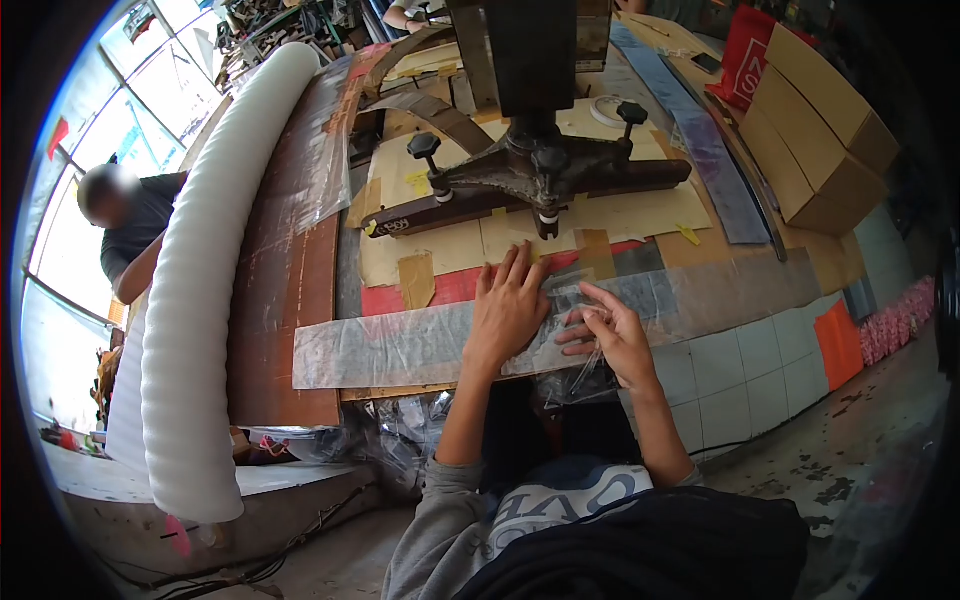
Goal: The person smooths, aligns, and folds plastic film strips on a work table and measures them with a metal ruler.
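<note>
My left hand [508,308] lies flat with fingers stretched, over a red strip [390,297] and the clear plastic sheeting [350,352] along the table's near edge. Its fingertips reach the pale board [460,250] under the machine's dark metal crossbar [540,185]. To the right, my right hand [622,335] is raised a little, its fingers curled around thin clear plastic film [592,362] that hangs below them. Pieces of brown tape [416,281] stick to the board's near edge.
A tall white foam roll [215,260] stands along the left side, with a person [135,220] behind it. An open cardboard box [815,135] and a red bag [742,58] sit at the right. Black knobs [424,147] jut up from the crossbar.
</note>
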The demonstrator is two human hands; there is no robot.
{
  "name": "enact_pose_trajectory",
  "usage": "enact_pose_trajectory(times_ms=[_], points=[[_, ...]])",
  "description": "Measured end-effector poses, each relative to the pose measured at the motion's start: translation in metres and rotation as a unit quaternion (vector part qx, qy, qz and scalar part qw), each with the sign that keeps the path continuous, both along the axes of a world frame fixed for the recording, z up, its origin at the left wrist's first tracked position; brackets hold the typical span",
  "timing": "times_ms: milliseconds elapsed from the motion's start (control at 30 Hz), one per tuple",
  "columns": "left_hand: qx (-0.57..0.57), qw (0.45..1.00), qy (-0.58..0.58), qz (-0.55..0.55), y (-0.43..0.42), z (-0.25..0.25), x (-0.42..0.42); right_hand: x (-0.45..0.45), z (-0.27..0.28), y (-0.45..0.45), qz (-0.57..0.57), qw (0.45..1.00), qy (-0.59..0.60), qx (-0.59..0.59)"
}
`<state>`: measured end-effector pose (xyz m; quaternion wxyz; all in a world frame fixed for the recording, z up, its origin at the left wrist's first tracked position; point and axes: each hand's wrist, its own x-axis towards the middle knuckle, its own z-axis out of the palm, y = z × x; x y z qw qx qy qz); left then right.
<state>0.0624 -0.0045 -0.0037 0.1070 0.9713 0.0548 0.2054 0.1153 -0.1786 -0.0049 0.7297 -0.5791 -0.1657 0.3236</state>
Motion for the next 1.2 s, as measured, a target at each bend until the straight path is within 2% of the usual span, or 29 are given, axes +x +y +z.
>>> enact_pose_trajectory(times_ms=[233,433,533,633,733,767,867,1200], points=[[-0.055,0.998,-0.004,-0.012,-0.003,0.001,-0.02,-0.002,0.002,-0.004,0.01,1.0,-0.007,0.012],[-0.077,0.996,-0.003,-0.05,-0.007,0.011,-0.061,-0.013,0.011,-0.02,-0.062,0.994,-0.086,-0.022],[-0.142,0.987,-0.004,-0.07,-0.01,0.017,-0.062,-0.016,0.01,-0.026,-0.125,0.935,-0.283,-0.173],[-0.106,0.992,0.003,-0.067,-0.011,0.014,-0.063,-0.024,0.025,-0.02,-0.198,0.881,-0.379,-0.202],[-0.111,0.992,0.01,-0.062,-0.01,0.014,-0.063,-0.01,0.013,-0.01,-0.229,0.804,-0.514,-0.193],[-0.119,0.991,0.01,-0.061,-0.011,0.014,-0.063,-0.006,0.018,-0.006,-0.227,0.797,-0.531,-0.177],[-0.14,0.988,0.013,-0.061,-0.009,0.015,-0.062,0.013,0.004,-0.003,-0.164,0.818,-0.531,-0.148],[-0.106,0.992,0.033,-0.066,-0.009,0.018,-0.06,0.019,0.001,-0.006,-0.139,0.827,-0.527,-0.136]])
